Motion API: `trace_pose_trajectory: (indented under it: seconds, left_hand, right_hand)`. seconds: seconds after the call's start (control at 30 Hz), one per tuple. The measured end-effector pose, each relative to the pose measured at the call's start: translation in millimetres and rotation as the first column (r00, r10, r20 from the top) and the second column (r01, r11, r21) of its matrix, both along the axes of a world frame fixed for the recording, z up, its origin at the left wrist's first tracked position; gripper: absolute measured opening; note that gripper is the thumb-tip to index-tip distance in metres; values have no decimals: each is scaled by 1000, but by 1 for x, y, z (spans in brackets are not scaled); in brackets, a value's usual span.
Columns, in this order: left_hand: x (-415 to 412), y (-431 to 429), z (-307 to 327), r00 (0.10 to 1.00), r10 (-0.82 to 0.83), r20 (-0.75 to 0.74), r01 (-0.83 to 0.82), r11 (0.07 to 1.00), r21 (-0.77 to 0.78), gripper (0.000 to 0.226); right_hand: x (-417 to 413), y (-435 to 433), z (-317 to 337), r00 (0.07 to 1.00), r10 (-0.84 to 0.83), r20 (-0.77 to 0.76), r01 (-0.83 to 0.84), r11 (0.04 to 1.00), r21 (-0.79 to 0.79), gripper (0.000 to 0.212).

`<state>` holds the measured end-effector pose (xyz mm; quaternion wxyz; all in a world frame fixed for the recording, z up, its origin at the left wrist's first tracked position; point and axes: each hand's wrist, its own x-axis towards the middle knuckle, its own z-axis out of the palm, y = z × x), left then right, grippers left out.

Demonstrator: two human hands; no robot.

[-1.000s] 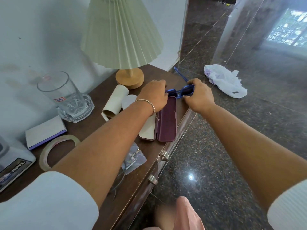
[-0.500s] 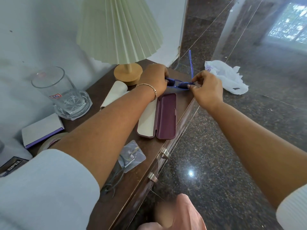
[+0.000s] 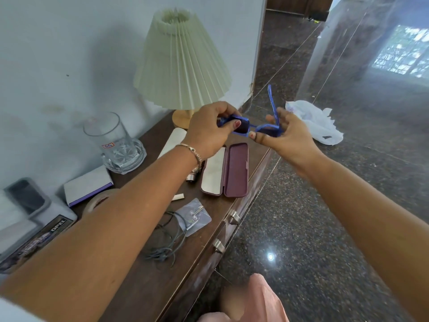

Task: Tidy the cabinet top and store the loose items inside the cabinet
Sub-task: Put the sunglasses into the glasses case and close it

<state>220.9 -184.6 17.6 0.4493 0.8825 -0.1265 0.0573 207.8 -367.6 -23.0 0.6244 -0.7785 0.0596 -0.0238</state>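
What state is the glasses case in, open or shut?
Open. The glasses case lies flat on the cabinet top, both halves spread and nothing inside; the blue glasses are held in the air beyond it.

We record two items bearing marks. On the glass mug (image 3: 116, 145), far left on the cabinet top (image 3: 144, 287), there is a small white sticker (image 3: 108, 145) with a red border. It carries blue handwritten characters, possibly two digits, which we cannot read with certainty. On the flat box (image 3: 44, 235) at the near left, a dark band (image 3: 58, 225) carries white capitals seen upside down. We read them as "OPEL", with some doubt. The print on the plastic bag (image 3: 313, 119) lying on the floor at the far right is too small to read.
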Motion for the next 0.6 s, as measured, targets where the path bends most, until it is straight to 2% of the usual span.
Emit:
trace_pose_trajectory:
  seconds: [0.17, 0.33, 0.47, 0.53, 0.6]
  left_hand:
    - [-22, 26, 12, 991, -88, -99, 76, 990, -119, 13]
    - [-33, 42, 17, 987, -133, -89, 117, 979, -165, 18]
    - [-38, 43, 13, 986, -138, -94, 113, 966, -232, 21]
    - [-37, 45, 9, 989, -95, -115, 58, 954, -293, 25]
    - [-37, 44, 3, 987, -30, -160, -27, 938, -347, 37]
  right_hand:
    - [-27, 8, 11, 997, 70, -15, -69, 996, 62, 101]
    - [-51, 27, 22, 991, 132, 11, -133, 990, 40, 61]
    - [-64, 45, 20, 989, 149, 1, -148, 987, -56, 25]
    - [-68, 52, 18, 991, 135, -9, -136, 989, -56, 17]
    - [-71, 60, 14, 995, 94, -27, -94, 996, -4, 19]
